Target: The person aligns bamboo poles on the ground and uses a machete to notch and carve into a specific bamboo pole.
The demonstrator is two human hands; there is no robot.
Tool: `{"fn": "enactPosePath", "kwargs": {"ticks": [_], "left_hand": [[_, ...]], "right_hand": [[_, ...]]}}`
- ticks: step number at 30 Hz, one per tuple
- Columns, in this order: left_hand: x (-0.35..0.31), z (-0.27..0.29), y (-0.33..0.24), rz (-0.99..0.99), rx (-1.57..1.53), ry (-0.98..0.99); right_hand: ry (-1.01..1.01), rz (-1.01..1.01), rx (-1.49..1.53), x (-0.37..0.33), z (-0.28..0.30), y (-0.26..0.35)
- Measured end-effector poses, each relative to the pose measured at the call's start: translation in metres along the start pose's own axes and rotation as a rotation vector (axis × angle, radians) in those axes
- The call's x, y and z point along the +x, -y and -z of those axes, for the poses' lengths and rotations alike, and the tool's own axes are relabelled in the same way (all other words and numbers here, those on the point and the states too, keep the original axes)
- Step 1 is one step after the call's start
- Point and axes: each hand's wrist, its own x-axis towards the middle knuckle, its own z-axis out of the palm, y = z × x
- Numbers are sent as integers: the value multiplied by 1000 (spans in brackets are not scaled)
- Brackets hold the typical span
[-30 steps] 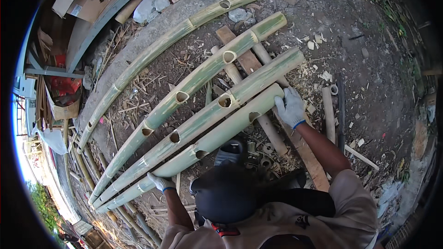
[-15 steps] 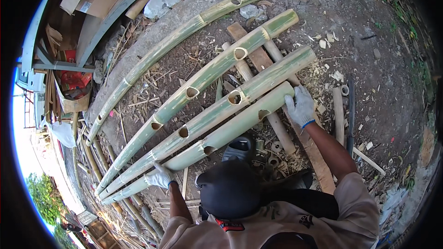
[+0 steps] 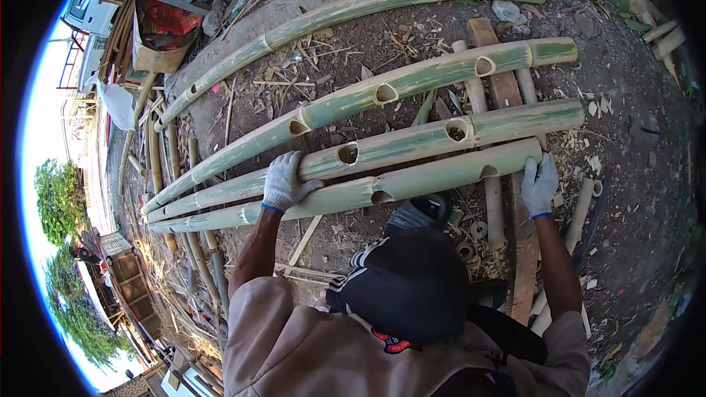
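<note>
Head view, ground-level work area. Item: nearest bamboo pole (image 3: 434, 176), pale green, lying left to right just in front of the person, two openings cut in its side. Left hand (image 3: 285, 182), in a white knitted glove with blue cuff: laid across the nearest pole left of its middle, fingers reaching over the second bamboo pole (image 3: 408, 145); fingers close together, thumb spread wide toward the right. Right hand (image 3: 540, 185), gloved alike: at the right end of the nearest pole, fingers somewhat parted; whether they grip the rim, cannot tell.

Second pole: just beyond the nearest, two openings visible. Third bamboo pole (image 3: 334, 112): farther off, three openings; its left end converges with the two nearer ones. Far bamboo pole (image 3: 353, 15): curved in view, well apart from the rest, one opening close to each end.

Supports: wooden plank (image 3: 504, 92), running near to far beneath the poles at right. Also: short bamboo tube (image 3: 579, 215) on the ground, right; cardboard box (image 3: 151, 59) holding red packages, far left.
</note>
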Motion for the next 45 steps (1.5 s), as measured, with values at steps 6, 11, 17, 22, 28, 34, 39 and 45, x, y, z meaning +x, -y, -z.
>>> {"fn": "enactPosePath", "kwargs": {"ticks": [6, 11, 17, 22, 28, 34, 39, 45], "left_hand": [[15, -1, -28, -70, -50, 3], [29, 8, -37, -55, -80, 101], [69, 16, 22, 45, 52, -347], [102, 29, 59, 67, -39, 28], [105, 29, 53, 53, -47, 161], [54, 18, 84, 34, -19, 55], [66, 40, 71, 65, -101, 211], [74, 38, 103, 146, -178, 322]], "right_hand": [[-6, 13, -12, -4, 0, -7], [5, -11, -3, -4, 3, -5], [37, -42, 24, -4, 12, -2], [23, -17, -24, -1, 6, 5], [55, -79, -39, -4, 13, 10], [110, -116, 27, -2, 19, 13], [3, -73, -53, 0, 16, 8], [60, -156, 18, 7, 16, 21]]}}
